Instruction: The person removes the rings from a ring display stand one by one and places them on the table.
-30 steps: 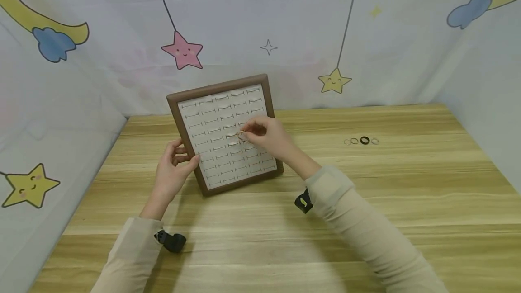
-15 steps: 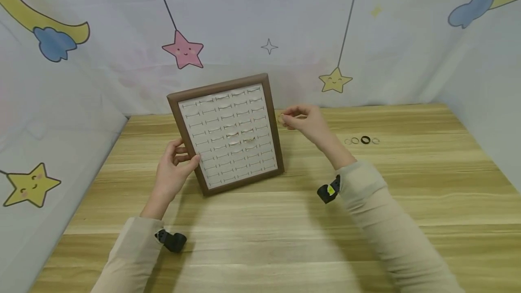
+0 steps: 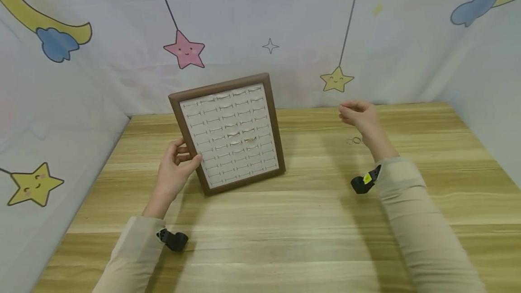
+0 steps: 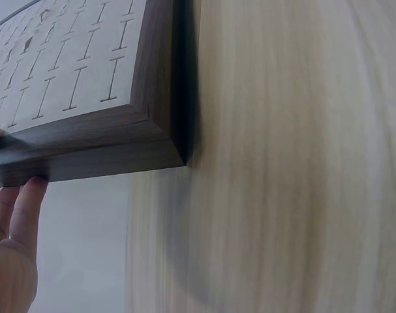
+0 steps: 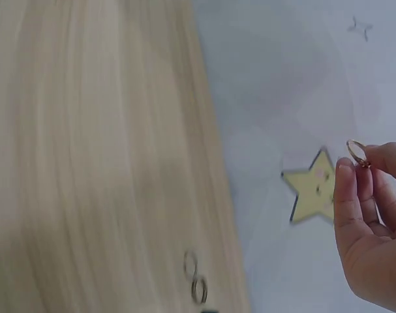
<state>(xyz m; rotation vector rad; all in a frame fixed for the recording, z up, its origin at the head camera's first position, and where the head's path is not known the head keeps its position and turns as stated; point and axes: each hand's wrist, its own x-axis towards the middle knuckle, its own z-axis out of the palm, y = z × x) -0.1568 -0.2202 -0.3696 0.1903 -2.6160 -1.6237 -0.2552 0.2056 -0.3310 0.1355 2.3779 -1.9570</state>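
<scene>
My left hand (image 3: 172,171) grips the left edge of a brown-framed ring display board (image 3: 236,159), which stands tilted on the table. In the left wrist view, the fingers of that hand (image 4: 18,228) touch the board's frame (image 4: 87,150). Slits run in rows across the white panel; near its middle some shiny bands, seemingly rings, sit in them. My right hand (image 3: 366,123) is raised over the table, well right of the board. In the right wrist view it pinches a thin gold ring (image 5: 356,149) between thumb and fingers.
Two thin rings (image 3: 357,140) lie side by side on the wooden table (image 3: 260,238), below and behind my right hand; the hand hides the spot to their right. A white cloth backdrop (image 3: 236,21) with printed stars rises behind the table's back edge.
My right hand has moved from the middle of the board out to the right, carrying the gold ring. It now covers the black ring on the table. My left hand has stayed put.
</scene>
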